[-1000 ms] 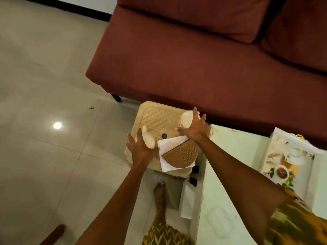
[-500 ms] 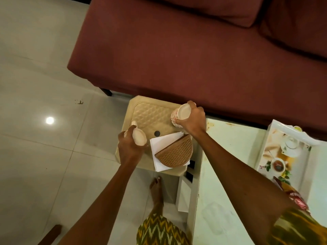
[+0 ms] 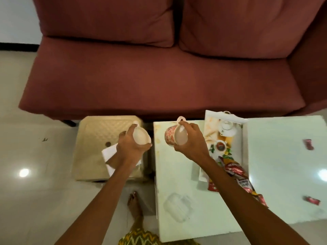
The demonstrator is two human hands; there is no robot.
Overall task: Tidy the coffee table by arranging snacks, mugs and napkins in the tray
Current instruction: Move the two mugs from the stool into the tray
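Head view: half a second ago both hands were down at the beige stool, each closing on a mug; now both mugs are lifted and carried rightward, and the view has swung to take in the whole sofa (image 3: 159, 76) and the white coffee table (image 3: 283, 174). The left hand (image 3: 131, 147) has its fingers wrapped round a plain cream mug (image 3: 141, 137), held tilted over the right edge of the stool (image 3: 92, 147). The right hand (image 3: 191, 142) has its fingers curled about a red-flowered mug (image 3: 172, 136), thumb by the handle, held tilted above the table's left part, just beside the tray (image 3: 245, 138).

Two mugs, one in each hand. One tray, lying on the table with a printed tea-set picture on its floor. White napkins (image 3: 108, 152) lie on the stool, partly under the left forearm, so their number cannot be told. Snack packets (image 3: 233, 168) lie heaped at the tray's near end; at least three show, some hidden by the right forearm. Two small red wrapped sweets (image 3: 308, 144) lie apart on the table's right side, outside the tray. One bare foot (image 3: 134, 204) stands on the floor between stool and table.
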